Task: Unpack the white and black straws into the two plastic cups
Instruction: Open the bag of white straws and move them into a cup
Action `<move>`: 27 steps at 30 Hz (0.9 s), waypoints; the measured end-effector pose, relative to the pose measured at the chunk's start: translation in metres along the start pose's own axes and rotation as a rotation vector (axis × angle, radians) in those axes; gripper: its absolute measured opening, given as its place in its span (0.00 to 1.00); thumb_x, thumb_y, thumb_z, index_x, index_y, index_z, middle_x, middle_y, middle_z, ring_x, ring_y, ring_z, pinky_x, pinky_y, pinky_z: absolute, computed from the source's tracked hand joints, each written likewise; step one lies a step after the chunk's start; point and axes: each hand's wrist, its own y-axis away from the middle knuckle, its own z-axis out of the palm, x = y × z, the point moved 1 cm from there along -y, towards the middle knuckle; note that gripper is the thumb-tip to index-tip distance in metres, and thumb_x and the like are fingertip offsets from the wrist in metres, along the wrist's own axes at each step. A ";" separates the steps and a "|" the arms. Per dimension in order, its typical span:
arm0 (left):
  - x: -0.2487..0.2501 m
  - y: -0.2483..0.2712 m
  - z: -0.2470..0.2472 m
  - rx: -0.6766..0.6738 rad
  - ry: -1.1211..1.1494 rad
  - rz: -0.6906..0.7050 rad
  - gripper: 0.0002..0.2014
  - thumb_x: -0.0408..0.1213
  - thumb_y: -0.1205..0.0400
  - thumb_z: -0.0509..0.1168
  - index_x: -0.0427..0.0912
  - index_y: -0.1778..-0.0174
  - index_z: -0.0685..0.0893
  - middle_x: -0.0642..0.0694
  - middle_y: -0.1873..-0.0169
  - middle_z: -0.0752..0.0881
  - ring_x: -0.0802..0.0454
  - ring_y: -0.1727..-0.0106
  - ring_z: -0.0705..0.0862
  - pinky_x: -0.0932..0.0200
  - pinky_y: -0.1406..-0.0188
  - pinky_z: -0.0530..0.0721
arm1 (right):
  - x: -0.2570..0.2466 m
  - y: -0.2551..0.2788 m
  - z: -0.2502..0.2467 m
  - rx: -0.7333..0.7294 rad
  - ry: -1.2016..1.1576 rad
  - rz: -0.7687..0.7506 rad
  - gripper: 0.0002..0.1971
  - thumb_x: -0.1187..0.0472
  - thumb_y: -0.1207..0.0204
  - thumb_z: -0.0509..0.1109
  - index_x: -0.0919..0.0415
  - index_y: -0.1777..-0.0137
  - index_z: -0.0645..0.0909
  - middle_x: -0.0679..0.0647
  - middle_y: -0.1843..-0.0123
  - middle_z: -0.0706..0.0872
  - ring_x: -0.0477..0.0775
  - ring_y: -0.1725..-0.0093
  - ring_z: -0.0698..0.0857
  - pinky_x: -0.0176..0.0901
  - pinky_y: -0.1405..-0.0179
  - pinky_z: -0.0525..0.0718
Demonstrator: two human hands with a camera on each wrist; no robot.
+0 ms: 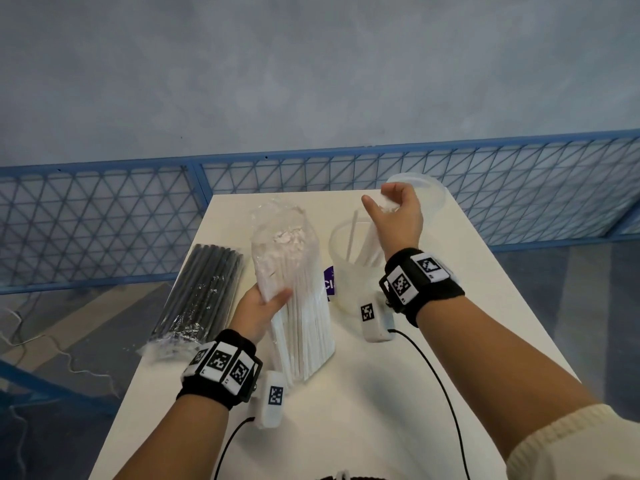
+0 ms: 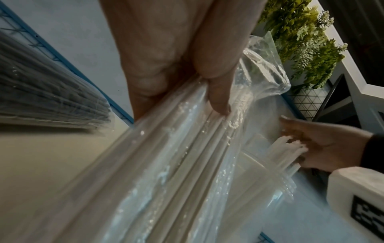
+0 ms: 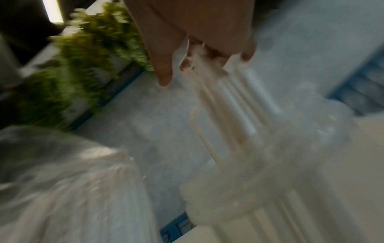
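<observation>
The right hand (image 1: 398, 216) pinches white straws (image 1: 372, 244) over the near cup (image 1: 341, 268); the left (image 1: 258, 311) clasps the bag (image 1: 294, 289). Released crooked, they could tip the cup or spill onto the counter (image 1: 381, 393).

A white table (image 1: 381, 393) is seen from above, set against a blue wire-mesh fence (image 1: 104, 220) that runs across the whole head view. Behind the fence a mottled grey wall (image 1: 311, 64) is seen. A purple label (image 1: 329, 280) with white letters lies on the table, only partly visible. Black cables (image 1: 436, 368) trail over the table's near part. Green leafy plants (image 2: 301, 41) in a white planter with a triangle pattern (image 2: 309, 100) are shown in the left wrist view.
</observation>
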 end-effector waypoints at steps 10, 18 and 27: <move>-0.007 0.009 0.004 0.017 -0.136 0.078 0.16 0.40 0.22 0.69 0.44 0.39 0.80 0.48 0.49 0.88 0.49 0.43 0.85 0.52 0.43 0.82 | -0.043 0.053 0.034 -0.703 0.637 -0.082 0.33 0.43 0.23 0.64 0.65 0.27 0.62 0.65 0.35 0.79 0.63 0.38 0.80 0.48 0.46 0.76; 0.000 0.006 -0.007 0.031 -0.065 0.112 0.42 0.32 0.39 0.82 0.47 0.32 0.68 0.53 0.42 0.81 0.59 0.40 0.80 0.64 0.44 0.79 | -0.034 0.058 0.031 -0.921 0.470 0.031 0.24 0.59 0.21 0.65 0.63 0.26 0.69 0.61 0.35 0.80 0.56 0.44 0.81 0.33 0.58 0.77; 0.001 0.005 0.000 0.043 0.006 0.149 0.46 0.47 0.49 0.83 0.44 0.34 0.75 0.48 0.41 0.85 0.52 0.38 0.82 0.50 0.39 0.83 | -0.026 0.079 0.017 -0.534 0.395 -0.509 0.11 0.65 0.29 0.73 0.60 0.47 0.81 0.50 0.52 0.81 0.47 0.57 0.76 0.30 0.57 0.75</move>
